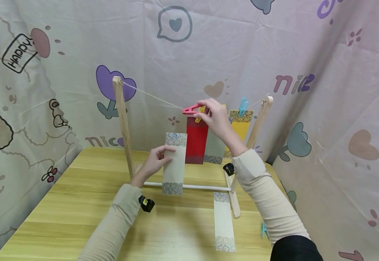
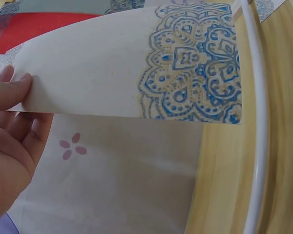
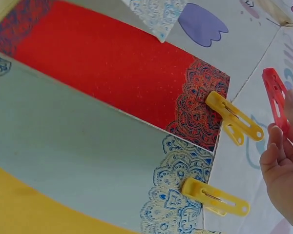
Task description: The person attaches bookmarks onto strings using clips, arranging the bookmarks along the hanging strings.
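Note:
My left hand pinches a white card with blue lace-patterned ends between thumb and fingers, holding it upright in front of the string. In the left wrist view the card's patterned lower end faces the camera. Up at the string, my right hand pinches a red clothespin by its handles. A red card hangs beside it from a yellow clothespin. Further along, a grey-green card hangs from another yellow clothespin, then a yellow card from a blue clothespin.
The string runs between two wooden posts, joined low down by a white rod. Another white patterned card lies on the wooden table, with a blue clothespin to its right. A printed cloth stands behind.

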The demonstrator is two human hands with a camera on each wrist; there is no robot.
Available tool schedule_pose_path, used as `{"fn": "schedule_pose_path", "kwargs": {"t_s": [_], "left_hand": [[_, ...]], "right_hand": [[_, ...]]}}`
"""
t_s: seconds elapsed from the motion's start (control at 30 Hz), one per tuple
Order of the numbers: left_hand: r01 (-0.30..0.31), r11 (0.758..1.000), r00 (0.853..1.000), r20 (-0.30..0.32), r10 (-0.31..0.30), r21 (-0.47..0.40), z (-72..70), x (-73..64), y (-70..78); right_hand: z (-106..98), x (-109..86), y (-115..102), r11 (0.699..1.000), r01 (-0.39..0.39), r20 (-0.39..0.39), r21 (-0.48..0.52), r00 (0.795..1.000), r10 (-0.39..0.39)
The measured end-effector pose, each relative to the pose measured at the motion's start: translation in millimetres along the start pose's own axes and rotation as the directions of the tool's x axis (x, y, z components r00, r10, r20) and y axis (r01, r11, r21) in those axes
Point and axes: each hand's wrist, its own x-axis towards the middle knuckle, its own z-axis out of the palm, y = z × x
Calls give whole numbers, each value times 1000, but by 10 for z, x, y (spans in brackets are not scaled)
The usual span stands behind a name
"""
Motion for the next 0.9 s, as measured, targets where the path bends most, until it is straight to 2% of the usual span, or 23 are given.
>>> {"fn": "schedule_pose_path", "kwargs": {"t_s": [0.2,0.43,0.63,0.87,0.9], "left_hand": [[-21,1000,1000,-24,21,-1,-63,37,79],[-59,998,997,-54,59,11,-136,93,173],[-78,996,995,-66,80,36,-189,133,254],[-101,993,993,-53,104,57,-268,267,35],[-104,993,993,-54,107,60,-269,277,39]], "right_hand": [[-9,77,-1,999,0,-3,-33,1000,0],[-11,143,-51,995,-64,68,-80,995,69],[15,221,-51,993,-72,86,-98,993,80],[15,315,-86,986,-121,145,-115,980,137],[19,324,-89,985,-124,151,-121,978,142]]}}
